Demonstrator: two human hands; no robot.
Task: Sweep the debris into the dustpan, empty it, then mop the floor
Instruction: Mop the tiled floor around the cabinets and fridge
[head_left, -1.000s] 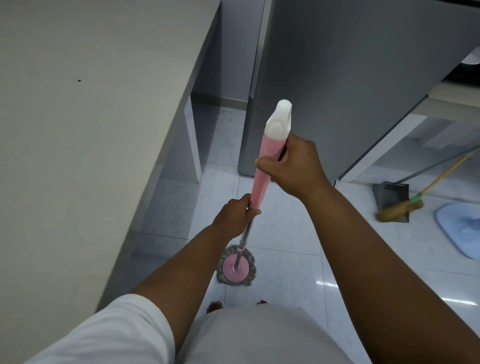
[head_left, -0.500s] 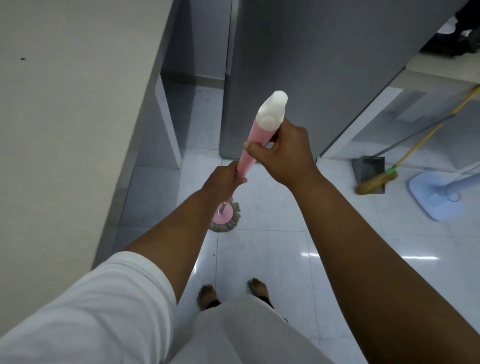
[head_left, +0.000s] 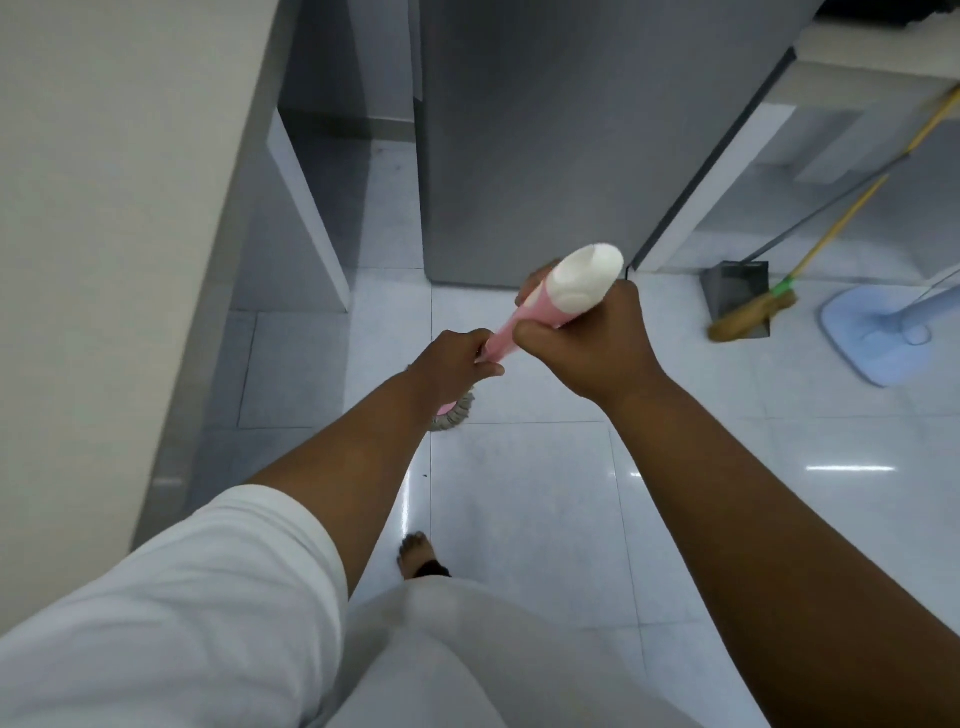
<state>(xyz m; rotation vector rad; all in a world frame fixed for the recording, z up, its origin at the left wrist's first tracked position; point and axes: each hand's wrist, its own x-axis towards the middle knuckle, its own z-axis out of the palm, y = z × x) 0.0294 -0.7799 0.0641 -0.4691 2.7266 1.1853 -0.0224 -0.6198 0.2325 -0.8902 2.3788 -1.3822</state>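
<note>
I hold a mop with a pink handle and white cap (head_left: 582, 283) in both hands. My right hand (head_left: 587, 343) grips the handle just under the white cap. My left hand (head_left: 457, 361) grips it lower down, where the pink sleeve ends. The round grey-fringed mop head (head_left: 457, 413) rests on the white tiled floor (head_left: 519, 493), mostly hidden behind my left wrist. A dark dustpan (head_left: 735, 293) and a straw broom (head_left: 753, 317) with a yellow stick lean by the counter at the right.
A pale counter top (head_left: 104, 208) fills the left side, its support panel (head_left: 306, 208) beside the mop. A grey cabinet or fridge (head_left: 571, 130) stands straight ahead. A light blue flat mop base (head_left: 872, 338) lies far right. My bare foot (head_left: 415, 556) stands below.
The mop head has been pushed away from my feet toward the grey cabinet. Both hands moved forward with the handle, which now tilts more toward me.
</note>
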